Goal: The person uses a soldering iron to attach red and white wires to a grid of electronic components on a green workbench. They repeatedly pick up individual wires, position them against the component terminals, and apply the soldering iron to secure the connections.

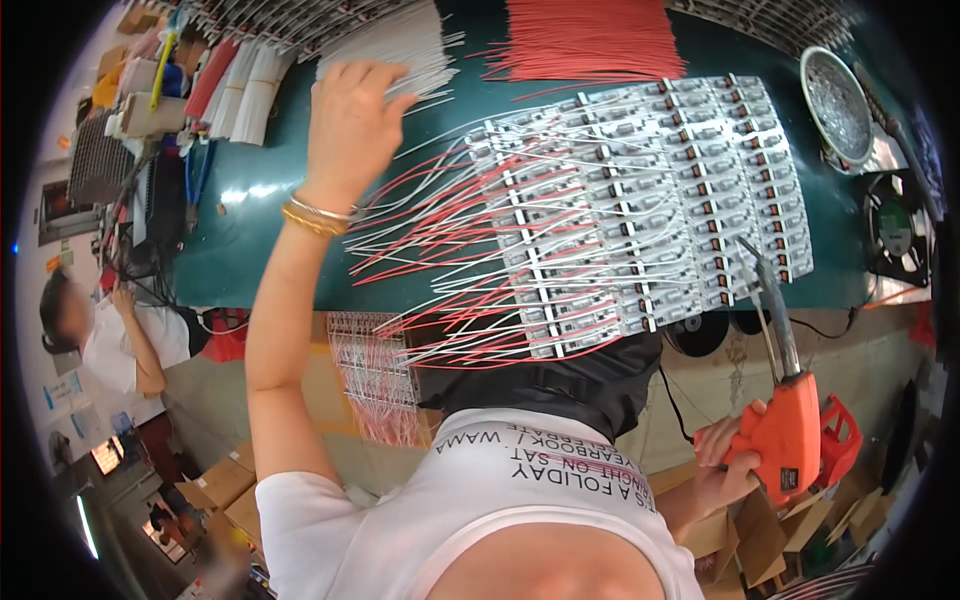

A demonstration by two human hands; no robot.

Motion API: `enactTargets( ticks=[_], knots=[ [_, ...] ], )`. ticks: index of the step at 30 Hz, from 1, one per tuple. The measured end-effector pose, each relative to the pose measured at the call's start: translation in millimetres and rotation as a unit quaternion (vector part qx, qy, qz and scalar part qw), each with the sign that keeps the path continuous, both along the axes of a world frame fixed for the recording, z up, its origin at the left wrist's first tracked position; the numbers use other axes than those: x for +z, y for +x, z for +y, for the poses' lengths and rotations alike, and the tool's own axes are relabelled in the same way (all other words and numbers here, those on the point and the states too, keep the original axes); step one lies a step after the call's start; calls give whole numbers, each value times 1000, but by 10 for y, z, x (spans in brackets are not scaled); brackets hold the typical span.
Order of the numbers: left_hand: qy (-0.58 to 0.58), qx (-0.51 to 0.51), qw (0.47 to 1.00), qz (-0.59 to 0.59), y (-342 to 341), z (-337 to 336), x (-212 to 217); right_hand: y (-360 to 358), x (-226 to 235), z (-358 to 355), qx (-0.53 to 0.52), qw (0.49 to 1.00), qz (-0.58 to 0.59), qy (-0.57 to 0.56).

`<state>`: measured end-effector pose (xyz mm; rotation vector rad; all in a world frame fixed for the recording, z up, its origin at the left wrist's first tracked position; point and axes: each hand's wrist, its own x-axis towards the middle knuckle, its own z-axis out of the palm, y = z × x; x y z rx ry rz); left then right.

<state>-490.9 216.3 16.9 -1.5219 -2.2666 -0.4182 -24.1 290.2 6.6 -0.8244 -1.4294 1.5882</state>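
My left hand (355, 120) is over the near edge of a pile of white wires (425, 45). Its thumb stands apart from the bent fingers, and I see nothing between them. In my right hand (735, 455) is an orange soldering gun (785, 440), gripped by its handle. Its metal barrel points away from me, with the tip over the right part of a large panel of small circuit boards (660, 200). White and red wires (430, 235) trail leftward from the panel's left columns. The panel's near edge hangs past the table edge, over my lap.
Red wires (590, 40) lie at the back of the green table (250, 240). A metal bowl (838, 105) and a black fan (897, 225) stand at the right. Wire bundles (240, 90) lie far left. Another wired panel (375, 370) hangs below the table edge. A person (125, 330) sits at left.
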Motion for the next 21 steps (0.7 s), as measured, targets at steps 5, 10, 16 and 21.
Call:
enactTargets(
  ticks=[5, 10, 16, 21],
  knots=[
    [-2, -36, 998, -51, -154, 35, -167, -60, 35, -31, -7, 999, -23, 44],
    [47, -5, 994, -95, -24, 50, 7, 16, 49, -70, -53, 998, -13, 25],
    [95, -26, 941, -323, 437, 195, 202, 170, -1, -127, -59, 998, -7, 1],
    [28, -113, 933, -339, 1748, 235, 378, 168, 86, -238, -79, 996, -37, -26]
  ],
)
